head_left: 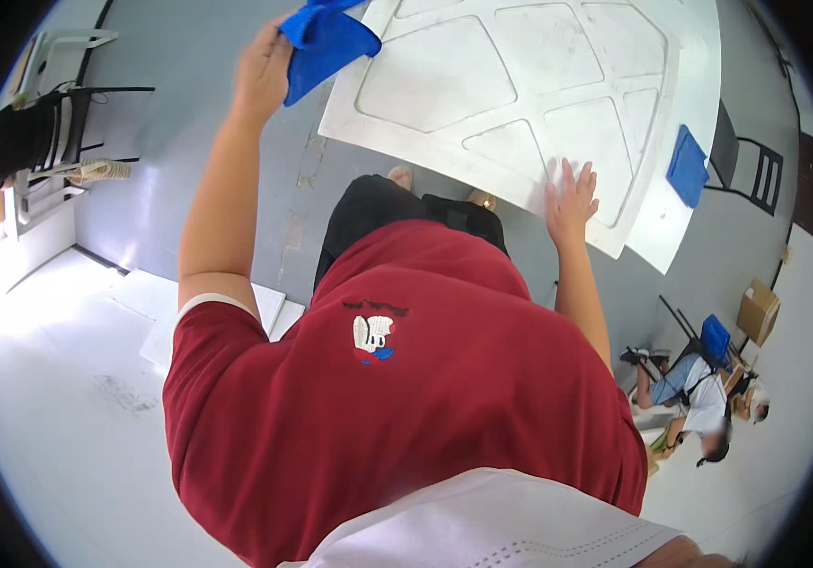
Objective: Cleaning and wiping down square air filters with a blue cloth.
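A blue cloth [324, 49] hangs from my left hand [265, 76], which is closed on its edge beyond the left end of a white panel. The cloth's lower corner reaches over the panel's left edge. The large white panel [558, 80] has grooved outlines that form several rounded, angular fields. My right hand [572, 201] lies flat near the panel's front edge, fingers spread, holding nothing. Past the panel's right side, a second blue cloth [688, 167] lies folded on the white table [657, 222] under the panel.
A black chair [761, 175] stands right of the table. Farther right, a person [695, 393] sits near a cardboard box [758, 311]. Another person in black [23, 142] is at the far left, beside white furniture. White boards [208, 303] lie behind my left arm.
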A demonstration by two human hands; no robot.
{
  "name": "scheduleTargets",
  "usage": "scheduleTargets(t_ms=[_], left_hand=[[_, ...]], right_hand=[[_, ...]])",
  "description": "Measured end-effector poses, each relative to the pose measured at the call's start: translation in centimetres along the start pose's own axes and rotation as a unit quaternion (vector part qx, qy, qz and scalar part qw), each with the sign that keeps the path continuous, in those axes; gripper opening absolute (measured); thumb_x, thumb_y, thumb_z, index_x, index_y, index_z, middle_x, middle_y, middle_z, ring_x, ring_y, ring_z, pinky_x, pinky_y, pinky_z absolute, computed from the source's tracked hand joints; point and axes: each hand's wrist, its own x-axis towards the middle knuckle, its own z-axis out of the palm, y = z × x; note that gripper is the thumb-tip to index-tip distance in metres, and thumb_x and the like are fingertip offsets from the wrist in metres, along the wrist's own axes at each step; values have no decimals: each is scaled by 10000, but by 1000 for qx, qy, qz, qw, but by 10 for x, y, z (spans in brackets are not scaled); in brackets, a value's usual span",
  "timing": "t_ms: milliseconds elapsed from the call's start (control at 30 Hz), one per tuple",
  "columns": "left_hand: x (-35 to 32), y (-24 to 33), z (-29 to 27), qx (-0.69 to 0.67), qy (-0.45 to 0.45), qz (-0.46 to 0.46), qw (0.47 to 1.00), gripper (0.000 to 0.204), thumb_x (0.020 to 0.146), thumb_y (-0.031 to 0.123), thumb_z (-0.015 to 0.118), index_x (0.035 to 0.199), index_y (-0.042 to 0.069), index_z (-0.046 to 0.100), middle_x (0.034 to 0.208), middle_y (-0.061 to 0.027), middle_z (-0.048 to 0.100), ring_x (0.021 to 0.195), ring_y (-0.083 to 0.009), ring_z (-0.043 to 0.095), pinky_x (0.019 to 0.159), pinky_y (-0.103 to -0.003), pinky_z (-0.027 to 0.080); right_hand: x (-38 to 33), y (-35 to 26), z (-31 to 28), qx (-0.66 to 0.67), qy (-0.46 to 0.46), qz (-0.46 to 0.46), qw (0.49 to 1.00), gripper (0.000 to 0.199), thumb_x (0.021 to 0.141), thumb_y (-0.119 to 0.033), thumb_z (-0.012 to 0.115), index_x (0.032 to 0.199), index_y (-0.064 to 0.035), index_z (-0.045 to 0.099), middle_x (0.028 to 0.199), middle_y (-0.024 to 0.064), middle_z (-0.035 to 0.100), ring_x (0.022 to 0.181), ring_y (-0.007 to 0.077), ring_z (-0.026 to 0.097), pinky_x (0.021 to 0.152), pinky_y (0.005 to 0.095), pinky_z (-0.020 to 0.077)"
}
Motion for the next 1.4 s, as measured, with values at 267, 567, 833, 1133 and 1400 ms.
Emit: scheduleTargets(t_ms=[267,567,833,1133,1400], left_hand=[[-58,-46,77,480,-148,176,847,476,818,344,519,1265,213,422,1389,-157,248,1284,-402,161,986,-570,187],[-25,-56,87,463,-96,25,881,584,816,362,525,1334,220,297,1394,-203,178,1139,-449,365,854,-470,425],[-23,-71,79,426,-81,3,901,484,875,230,421,1335,177,280,1383,-181,228,1033,-387,474,852,-429,432],[-84,-75,44,441,-172,186,861,394,823,68,440,1207,-17,409,1340,-183,316,1213,-388,307,990,-431,288],[-102,-37,107,329,-333,197,861,442,792,71,492,1225,35,415,1350,-185,306,1262,-382,239,1021,-471,218]], right_hand=[[-18,-14,10,-26,-29,29,999,504,855,-325,466,1327,-217,324,1424,175,126,1309,359,113,981,599,123],[-20,-13,15,-27,-28,33,999,515,860,-312,456,1340,-221,296,1422,177,137,1307,355,125,987,592,113],[-20,-13,16,-39,-38,39,998,513,862,-312,449,1340,-213,294,1425,180,123,1307,363,116,978,602,114],[-20,-7,20,-48,-32,26,998,513,866,-324,433,1346,-231,276,1425,183,115,1306,366,116,975,603,113],[-12,-22,11,-18,21,18,999,520,844,-290,471,1327,-181,312,1395,196,183,1273,356,196,965,567,164]])
